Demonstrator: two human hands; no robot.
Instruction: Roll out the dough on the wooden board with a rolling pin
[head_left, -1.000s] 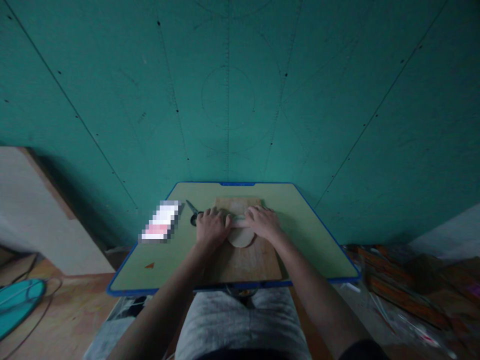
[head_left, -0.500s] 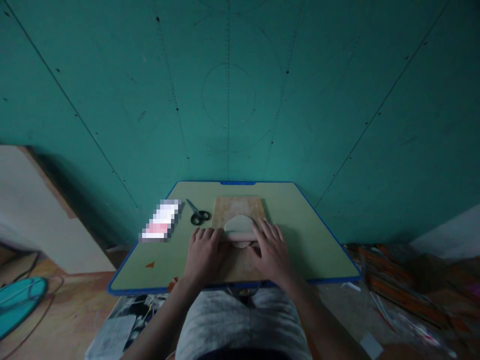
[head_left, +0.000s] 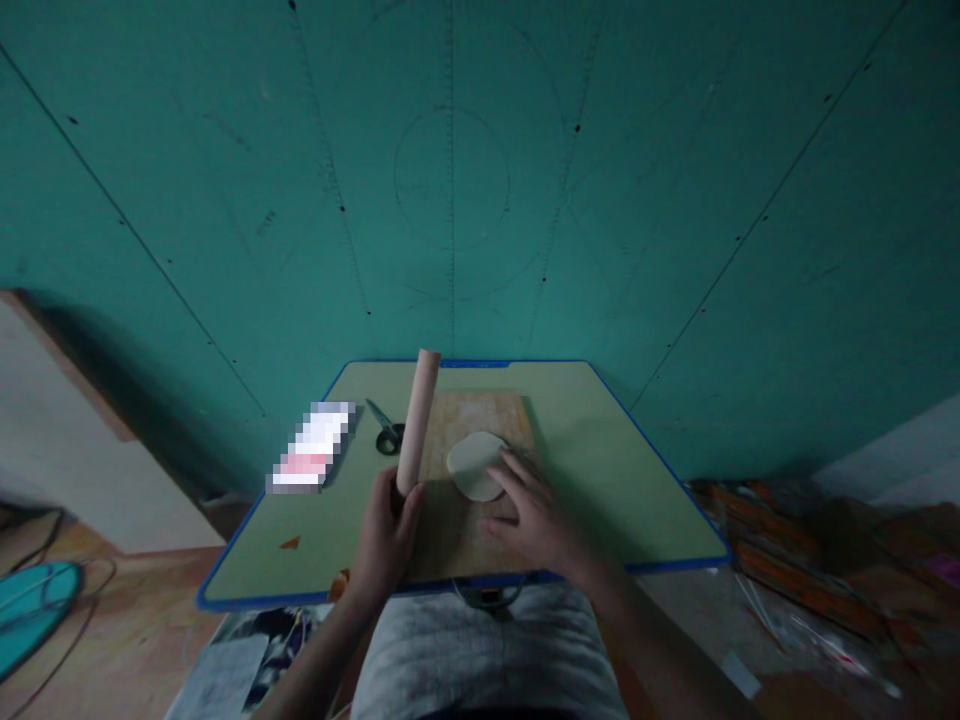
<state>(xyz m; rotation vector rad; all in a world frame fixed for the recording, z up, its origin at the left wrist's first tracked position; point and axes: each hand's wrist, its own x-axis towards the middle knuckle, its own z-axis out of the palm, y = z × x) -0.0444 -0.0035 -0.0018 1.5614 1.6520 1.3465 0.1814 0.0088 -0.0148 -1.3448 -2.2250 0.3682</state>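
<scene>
A wooden rolling pin point(head_left: 420, 415) stands tilted up in my left hand point(head_left: 386, 535), which grips its lower end at the left edge of the cutting board point(head_left: 480, 408). On the board lies a thin, round sheet of dough point(head_left: 475, 468). My right hand point(head_left: 536, 510) is over the dough's right side, its fingers spread and the fingertips at the dough's edge. Scissors point(head_left: 388, 432) with dark handles lie left of the board, partly covered by the rolling pin.
The small table point(head_left: 615, 490) has a blue rim and stands against a green wall point(head_left: 480, 200). A pixelated flat object point(head_left: 311, 450) lies at its left edge. Orange scraps point(head_left: 289, 543) are near the front left. Clutter point(head_left: 810, 570) covers the floor on the right.
The rolling pin, earlier lying across the dough under both hands, is now raised upright at the left in my left hand. My right hand has come off it onto the dough's edge.
</scene>
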